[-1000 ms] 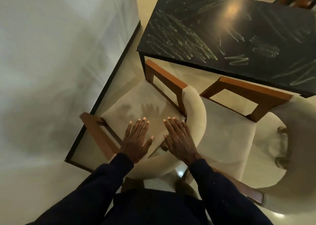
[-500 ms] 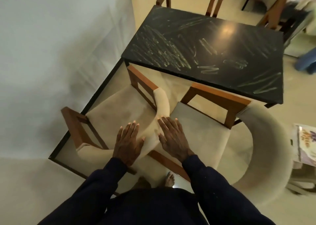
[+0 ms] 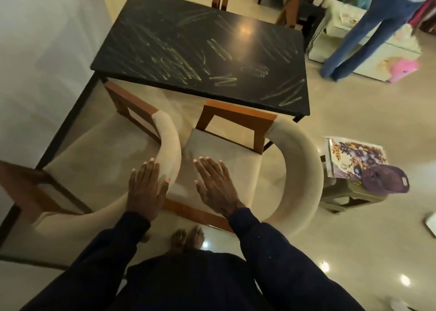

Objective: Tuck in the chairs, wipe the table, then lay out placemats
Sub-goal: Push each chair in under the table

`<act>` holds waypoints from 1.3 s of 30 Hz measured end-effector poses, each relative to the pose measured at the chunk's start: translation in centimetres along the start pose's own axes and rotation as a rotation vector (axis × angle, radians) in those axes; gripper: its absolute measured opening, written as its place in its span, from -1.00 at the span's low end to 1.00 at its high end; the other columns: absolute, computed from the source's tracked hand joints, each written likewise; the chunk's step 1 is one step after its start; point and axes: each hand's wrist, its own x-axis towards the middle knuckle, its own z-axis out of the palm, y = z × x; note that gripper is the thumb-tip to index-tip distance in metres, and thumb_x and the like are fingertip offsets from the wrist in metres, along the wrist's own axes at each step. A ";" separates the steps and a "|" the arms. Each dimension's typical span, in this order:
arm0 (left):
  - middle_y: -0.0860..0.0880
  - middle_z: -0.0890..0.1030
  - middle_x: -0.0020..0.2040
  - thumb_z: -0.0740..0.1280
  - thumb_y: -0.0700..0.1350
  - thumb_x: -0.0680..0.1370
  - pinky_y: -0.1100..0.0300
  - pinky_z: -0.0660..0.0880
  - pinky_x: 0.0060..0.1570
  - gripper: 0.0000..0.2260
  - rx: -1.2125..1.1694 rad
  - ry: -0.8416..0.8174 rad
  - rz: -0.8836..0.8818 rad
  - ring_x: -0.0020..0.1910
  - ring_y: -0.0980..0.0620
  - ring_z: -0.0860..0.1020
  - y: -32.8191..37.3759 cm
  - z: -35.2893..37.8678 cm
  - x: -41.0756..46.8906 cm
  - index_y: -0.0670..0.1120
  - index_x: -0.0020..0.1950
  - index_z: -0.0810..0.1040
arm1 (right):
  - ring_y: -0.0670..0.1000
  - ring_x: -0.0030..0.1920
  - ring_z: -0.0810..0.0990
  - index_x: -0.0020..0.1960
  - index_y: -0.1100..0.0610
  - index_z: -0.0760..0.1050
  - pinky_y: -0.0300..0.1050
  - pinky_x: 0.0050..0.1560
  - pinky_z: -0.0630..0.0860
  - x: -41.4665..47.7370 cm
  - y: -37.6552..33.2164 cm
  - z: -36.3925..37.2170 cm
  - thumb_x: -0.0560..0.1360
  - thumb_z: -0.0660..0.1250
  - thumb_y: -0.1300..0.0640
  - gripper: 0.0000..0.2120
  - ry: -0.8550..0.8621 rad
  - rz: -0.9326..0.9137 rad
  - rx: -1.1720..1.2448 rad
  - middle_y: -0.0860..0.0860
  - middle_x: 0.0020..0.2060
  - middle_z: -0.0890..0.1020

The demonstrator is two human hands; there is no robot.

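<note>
Chairs (image 3: 224, 150) side by side before scribbled table (image 3: 200, 50)

Left hand (image 3: 145, 190) flat by left chair (image 3: 94, 159), right hand (image 3: 215, 188) over right chair (image 3: 304, 169), streaked table (image 3: 188, 39) beyond

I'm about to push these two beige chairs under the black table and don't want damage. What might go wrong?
The left beige chair's curved back crowds the right beige chair, so they may snag. Its wooden armrest may knock the edge of the black table. Bare feet sit close to its frame.
</note>
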 end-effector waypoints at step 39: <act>-0.14 0.10 0.73 -0.06 0.22 0.74 -0.31 0.11 0.62 -0.37 0.099 0.042 -0.702 0.71 -0.17 0.09 -1.9 2.0 -7.5 -0.08 0.74 0.12 | 0.26 0.70 0.11 0.70 0.14 0.18 0.55 0.57 0.10 11.8 -5.3 9.0 0.75 0.08 -0.11 -0.40 -0.201 -0.653 -0.037 0.20 0.69 0.19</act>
